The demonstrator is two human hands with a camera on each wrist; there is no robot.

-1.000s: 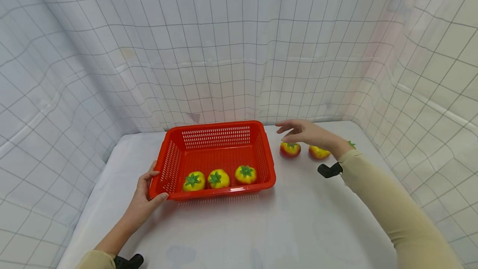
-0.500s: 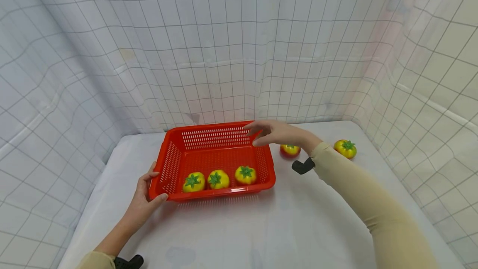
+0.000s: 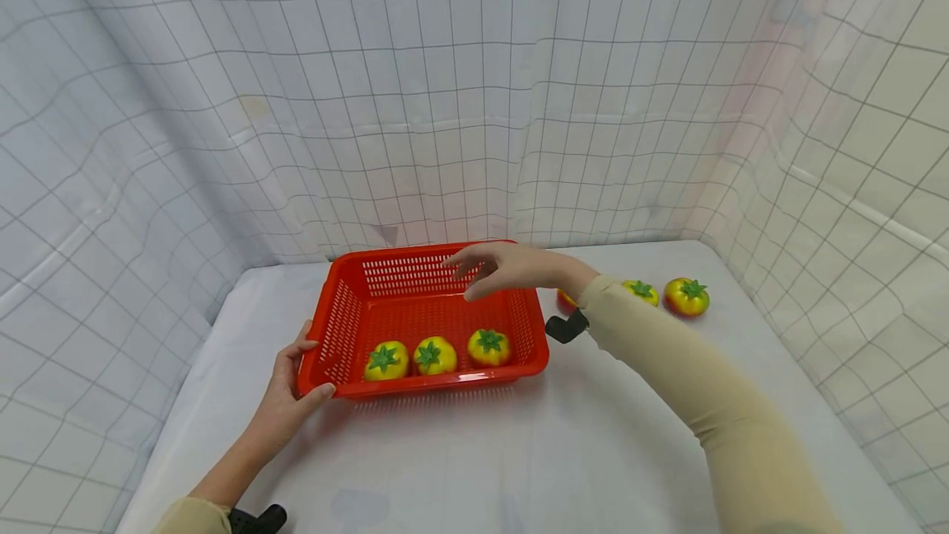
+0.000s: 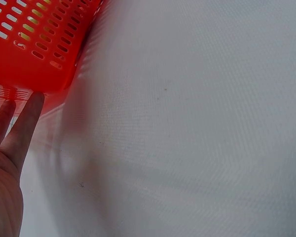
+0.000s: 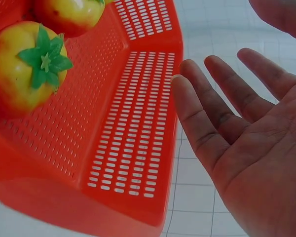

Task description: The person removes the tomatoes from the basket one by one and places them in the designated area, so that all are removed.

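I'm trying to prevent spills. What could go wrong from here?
The left hand grips the basket by one corner; a sudden tug might set the three fruits inside rolling. The right hand, empty and close to the basket's far rim, could bump it. The right sleeve overlaps loose fruits on the table in the head view and might brush them.

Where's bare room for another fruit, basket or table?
Free: inside the basket, behind its three fruits, partly under the right hand; the table between basket and right sleeve. Crowded: the basket's near side; the table's back right, with three more fruits.
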